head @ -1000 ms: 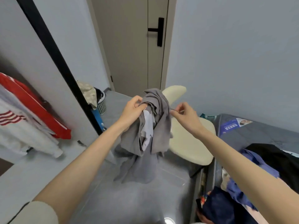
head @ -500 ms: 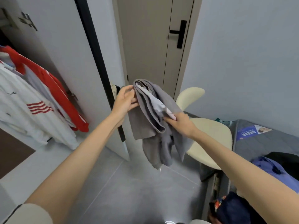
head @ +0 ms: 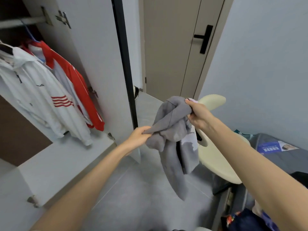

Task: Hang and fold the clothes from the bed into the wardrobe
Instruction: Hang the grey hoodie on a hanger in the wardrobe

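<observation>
1. Grip check: the left hand (head: 138, 135) has its fingers curled, pinching a fold of the grey garment (head: 173, 130). The right hand (head: 198, 114) is clenched round a bunched wad of the same cloth, higher up and to the right.
2. So the grey garment is up in the air, pulled between the two grips. The rest dangles below them in a long tail over the floor (head: 133, 197). A pale patch shows on the hanging part under the right hand.
3. Floor is plain grey tile, kinda glossy, with thin joint lines running under the forearms.
4. Left of the left-hand grip is the open wardrobe (head: 16, 130) with its white ledge (head: 50, 164). Above the ledge, a white jacket (head: 38, 97) with red stripes and a red jacket (head: 78, 90) hang from the rail (head: 21, 22).
5. The wardrobe door (head: 93, 64) stands open just behind the left hand, with a black strip (head: 124, 64) down its edge.
6. Further back, above both grips, there's a beige room door (head: 168, 47) that looks shut, with a black handle (head: 204, 38).
7. A cream chair (head: 216, 157) sits right behind the right hand. Its backrest pokes out past the knuckles and the seat is under the forearm.
8. Right of that grip is a pale bluish wall (head: 266, 64). Lower down is the bed (head: 273, 162), a grey mattress with a blue label (head: 275, 146), and dark clothes (head: 246, 220) are heaped at the bottom corner.
</observation>
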Available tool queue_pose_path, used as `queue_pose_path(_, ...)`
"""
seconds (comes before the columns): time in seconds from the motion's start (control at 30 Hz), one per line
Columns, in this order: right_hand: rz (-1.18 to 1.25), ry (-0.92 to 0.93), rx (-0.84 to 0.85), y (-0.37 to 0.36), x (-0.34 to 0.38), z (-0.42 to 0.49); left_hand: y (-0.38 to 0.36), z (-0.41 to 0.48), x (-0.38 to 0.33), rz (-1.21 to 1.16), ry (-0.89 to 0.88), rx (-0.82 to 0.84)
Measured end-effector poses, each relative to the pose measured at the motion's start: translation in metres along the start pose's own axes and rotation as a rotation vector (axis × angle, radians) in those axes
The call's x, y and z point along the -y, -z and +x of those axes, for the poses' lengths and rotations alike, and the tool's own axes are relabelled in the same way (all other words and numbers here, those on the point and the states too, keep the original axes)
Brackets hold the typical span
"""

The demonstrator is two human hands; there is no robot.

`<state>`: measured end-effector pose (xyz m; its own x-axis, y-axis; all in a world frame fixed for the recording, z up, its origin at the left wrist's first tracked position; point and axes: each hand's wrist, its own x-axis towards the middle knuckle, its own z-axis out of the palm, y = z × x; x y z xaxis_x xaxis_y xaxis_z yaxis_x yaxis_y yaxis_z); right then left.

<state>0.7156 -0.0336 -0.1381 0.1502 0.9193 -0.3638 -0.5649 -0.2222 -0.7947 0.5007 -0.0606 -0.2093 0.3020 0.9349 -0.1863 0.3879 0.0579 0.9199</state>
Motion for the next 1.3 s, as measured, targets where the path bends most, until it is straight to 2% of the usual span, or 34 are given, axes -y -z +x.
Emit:
queue_pose_path(0.13, 0.007, -0.096, -0.020, 0.013, 0.006, 0.004, 0.019, -0.003, -0.033, -0.139, -0.072, -0.233)
queue_pose_path(0.2, -0.121, -0.217, -0.007, 0.021, 0.004, 0.000, 0.028, -0.003, -0.057, -0.186, -0.112, -0.262)
queue_pose_path(0.3, -0.356, -0.297, 0.144, 0.028, -0.005, -0.009, 0.026, -0.002, -0.088, -0.122, -0.164, -0.235)
queue_pose_path(0.33, -0.492, -0.240, 0.213, 0.031, -0.007, -0.010, 0.022, -0.001, -0.096, -0.090, -0.176, -0.219)
queue_pose_path(0.4, -0.842, -0.001, 0.376, 0.035, -0.006, -0.014, 0.011, 0.000, -0.106, -0.059, -0.195, -0.180)
queue_pose_path(0.47, -1.068, 0.175, 0.547, 0.035, -0.008, -0.015, 0.000, -0.002, -0.114, -0.080, -0.217, -0.132)
queue_pose_path(0.53, -1.257, 0.243, 0.578, 0.036, -0.009, -0.012, -0.009, -0.005, -0.123, -0.148, -0.240, -0.118)
queue_pose_path(0.6, -1.451, 0.317, 0.523, 0.038, -0.009, -0.008, -0.011, -0.011, -0.132, -0.253, -0.244, -0.182)
queue_pose_path(0.7, -1.400, 0.329, 0.467, 0.036, -0.011, -0.005, 0.000, -0.020, -0.128, -0.479, -0.256, -0.159)
queue_pose_path(0.77, -1.322, 0.290, 0.493, 0.029, -0.013, -0.004, 0.005, -0.028, -0.116, -0.530, -0.187, -0.114)
queue_pose_path(0.87, -1.112, 0.273, 0.526, 0.010, -0.013, -0.010, 0.006, -0.041, -0.078, -0.305, 0.039, -0.182)
queue_pose_path(0.97, -0.876, 0.302, 0.525, -0.010, -0.003, -0.013, -0.011, -0.056, -0.039, -0.176, 0.101, -0.108)
queue_pose_path(1.0, -0.834, 0.314, 0.544, -0.017, 0.001, -0.014, -0.018, -0.058, -0.029, -0.168, 0.080, -0.132)
queue_pose_path(1.07, -0.848, 0.370, 0.591, -0.029, 0.008, -0.016, -0.029, -0.057, -0.020, -0.174, 0.027, -0.284)
queue_pose_path(1.17, -0.943, 0.468, 0.514, -0.040, 0.011, -0.013, -0.033, -0.054, -0.022, -0.204, 0.054, -0.402)
queue_pose_path(1.23, -0.972, 0.429, 0.452, -0.042, 0.010, -0.008, -0.028, -0.053, -0.026, -0.136, 0.082, -0.472)
queue_pose_path(1.3, -1.039, 0.324, 0.499, -0.037, 0.006, -0.005, -0.022, -0.055, -0.032, -0.070, 0.092, -0.539)
